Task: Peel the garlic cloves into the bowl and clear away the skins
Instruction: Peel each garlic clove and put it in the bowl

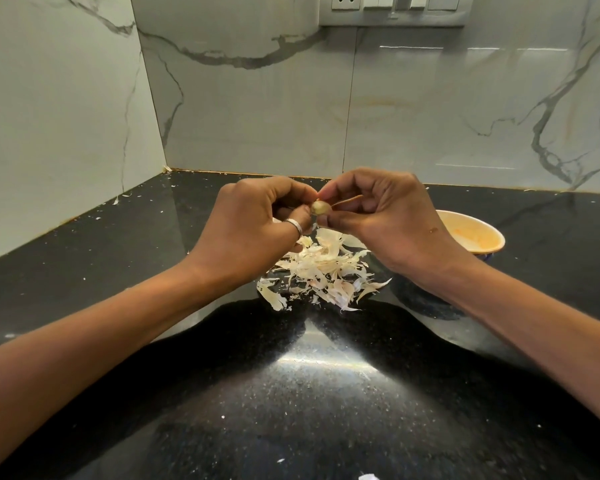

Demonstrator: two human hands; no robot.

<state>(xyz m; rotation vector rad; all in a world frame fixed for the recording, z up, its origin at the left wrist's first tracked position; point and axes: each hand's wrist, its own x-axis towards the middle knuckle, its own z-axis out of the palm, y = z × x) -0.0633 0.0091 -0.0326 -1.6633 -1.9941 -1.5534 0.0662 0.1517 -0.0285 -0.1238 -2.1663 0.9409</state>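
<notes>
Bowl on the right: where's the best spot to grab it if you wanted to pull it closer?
Probably pinch the bowl by its rim on the right side, coming from above and the right. It stands upright with an open, flared rim, and its left side is hidden behind the right hand, busy holding the garlic clove.

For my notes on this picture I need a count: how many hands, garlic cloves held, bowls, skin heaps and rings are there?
hands: 2 (left hand, right hand)
clove, held between both hands: 1
bowl: 1
skin heap: 1
ring, on the left hand: 1
Total: 6
</notes>
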